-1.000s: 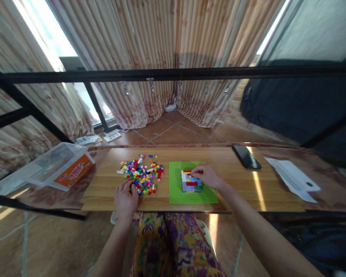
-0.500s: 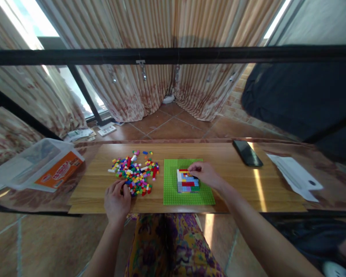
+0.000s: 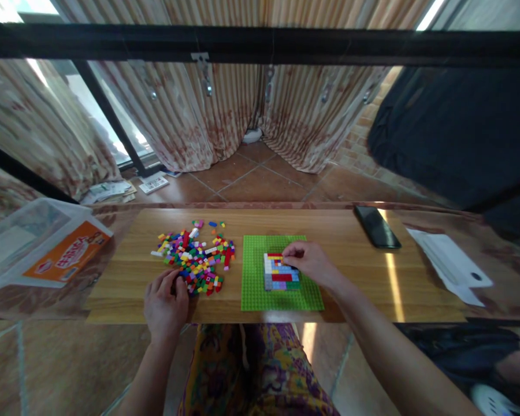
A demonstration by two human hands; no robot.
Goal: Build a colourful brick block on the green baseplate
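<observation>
On a green studded baseplate (image 3: 252, 289) lies a flat patch of joined building bricks (image 3: 281, 277) in white, red, light blue, grey, lilac and green. My right hand (image 3: 309, 263) comes in from the right over its upper right part. Thumb and forefinger are pinched together at the top rows; whatever is between them is too small to make out. My left hand (image 3: 167, 300) rests at the near left edge of a heap of loose bricks (image 3: 199, 260) in many colours. Its fingers are curled in, with their tips touching the heap and partly hidden.
A black phone (image 3: 377, 227) lies at the right of the wooden table (image 3: 329, 225), with white paper (image 3: 450, 263) farther right. At the left stands a clear plastic box (image 3: 39, 242) with an orange label. A dark metal rail (image 3: 260, 45) crosses before the curtains.
The view has tipped down and shifted slightly, so the rail sits higher. Both hands stay at nearly the same spots, the right at the brick patch and the left at the heap.
</observation>
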